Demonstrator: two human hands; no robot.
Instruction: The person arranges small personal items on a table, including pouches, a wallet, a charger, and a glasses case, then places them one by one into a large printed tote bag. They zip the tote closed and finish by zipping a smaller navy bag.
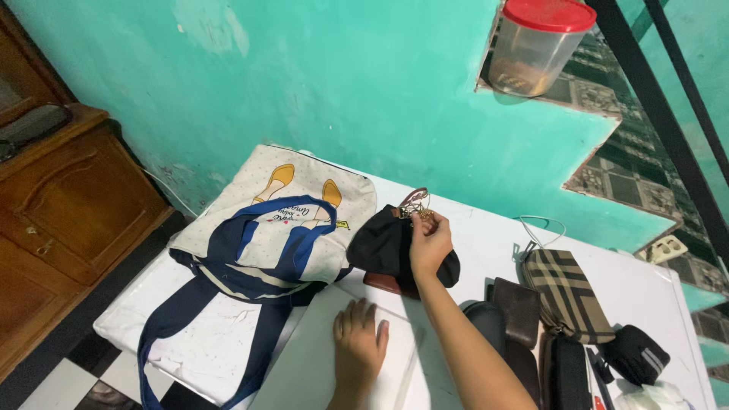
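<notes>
1. Black pouch [383, 247] is lying on the white table [486, 235], resting on a brown flat thing [383, 284] that is mostly hidden beneath it, so you cannot tell what that is.
2. Your right hand [430, 244] is covering the pouch's right side and is pinching a gold clasp or charm [414, 203] at its top edge; the metal piece is too small to make out clearly.
3. Your left hand [360, 343] is lying open and flat on the table, palm down, near the pouch but not touching it.
4. Your cream tote bag [285, 220] with navy straps is sitting just left of the pouch, its straps hanging over the table edge.
5. Right of your forearm, a plaid pouch [566, 292], a brown wallet [519, 307] and dark cases are crowding together, partly cut off by the bottom edge.
</notes>
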